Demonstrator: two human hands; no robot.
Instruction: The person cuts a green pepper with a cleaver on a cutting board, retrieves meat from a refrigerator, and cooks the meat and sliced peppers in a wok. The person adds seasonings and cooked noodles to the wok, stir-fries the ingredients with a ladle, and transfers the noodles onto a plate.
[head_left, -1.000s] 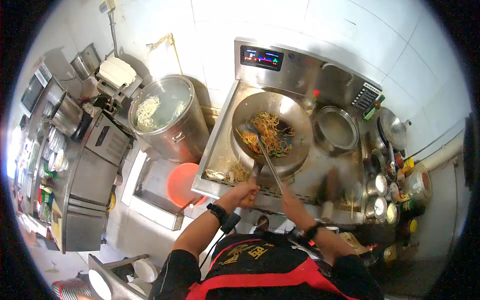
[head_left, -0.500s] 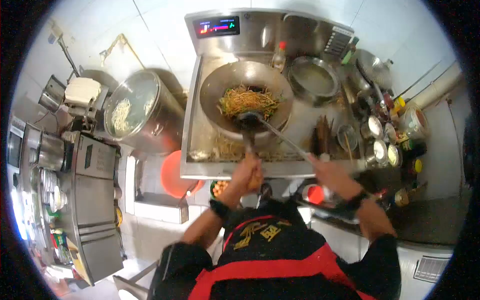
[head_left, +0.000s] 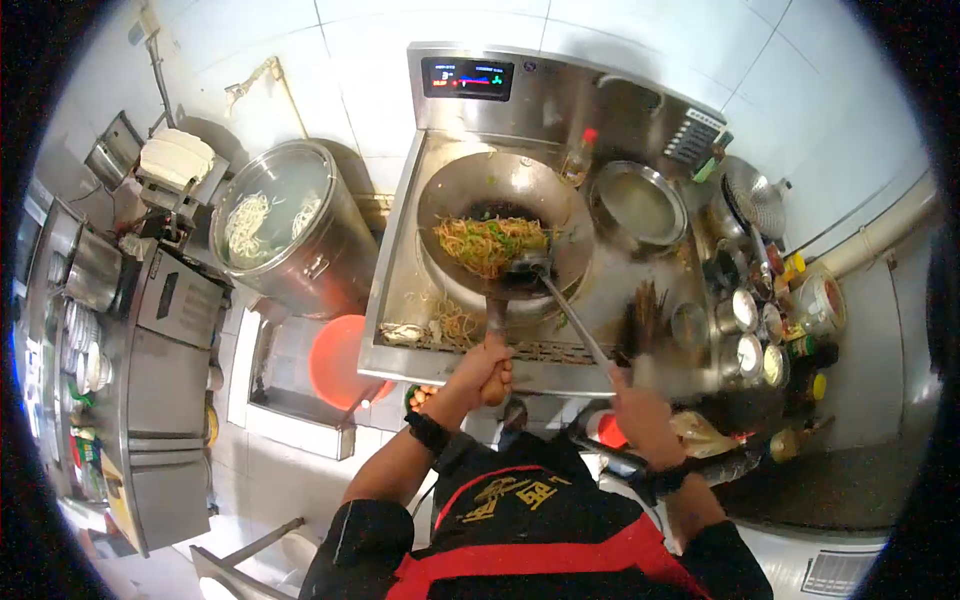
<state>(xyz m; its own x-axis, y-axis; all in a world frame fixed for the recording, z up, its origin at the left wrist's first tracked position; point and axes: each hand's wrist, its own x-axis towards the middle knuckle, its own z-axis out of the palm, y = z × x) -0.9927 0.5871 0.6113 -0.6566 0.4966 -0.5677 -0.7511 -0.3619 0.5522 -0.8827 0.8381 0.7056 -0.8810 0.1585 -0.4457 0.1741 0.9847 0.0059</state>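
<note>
My left hand (head_left: 484,375) is closed round the wooden handle of a large wok (head_left: 455,185) on the steel stove. Inside the wok lie browned noodles (head_left: 480,245) mixed with green vegetable pieces. My right hand (head_left: 642,420), somewhat blurred, grips the long handle of a ladle (head_left: 580,325). The ladle's dark bowl rests among the noodles at their near right side. Some loose noodles (head_left: 450,318) lie on the stove top, left of the wok handle.
A steel pan (head_left: 640,205) and a red-capped bottle (head_left: 578,158) stand behind and right of the wok. Seasoning containers (head_left: 745,312) crowd the right. At left are a tall pot (head_left: 335,245) with pale noodles and an orange basin (head_left: 345,358). A bamboo brush (head_left: 648,310) lies near my right hand.
The wok has tilted, and its noodles have shifted toward the left. My right hand and the ladle handle have moved lower in view. The camera view has shifted too.
</note>
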